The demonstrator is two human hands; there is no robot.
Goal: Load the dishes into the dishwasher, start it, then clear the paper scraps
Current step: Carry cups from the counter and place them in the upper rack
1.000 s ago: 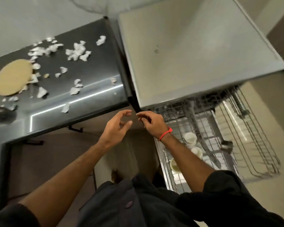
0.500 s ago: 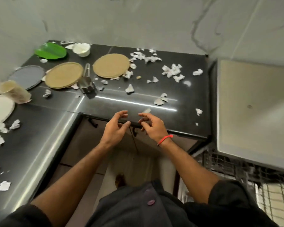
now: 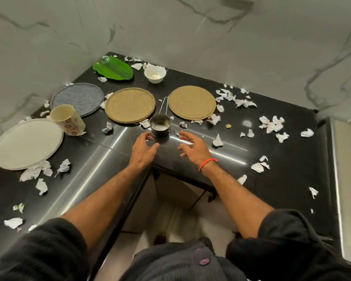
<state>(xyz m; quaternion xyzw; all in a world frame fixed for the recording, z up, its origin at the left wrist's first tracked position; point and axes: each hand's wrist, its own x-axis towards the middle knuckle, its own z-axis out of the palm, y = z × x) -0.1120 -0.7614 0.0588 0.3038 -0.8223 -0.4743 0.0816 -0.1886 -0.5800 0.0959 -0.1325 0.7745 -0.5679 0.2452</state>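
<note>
I have turned from the dishwasher back to the counter. My left hand (image 3: 143, 149) and right hand (image 3: 193, 148), both empty with fingers spread, now flank the steel cup (image 3: 160, 125), so loading goes on.

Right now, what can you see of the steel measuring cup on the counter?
The steel measuring cup is small, round and shiny, apparently stainless, standing upright and looking empty. A thin wire loop handle runs back from its rim, between the two tan plates. It sits on the black counter near the inner corner, paper scraps beside it. The left hand and right hand flank it, open; contact is unclear.
</note>
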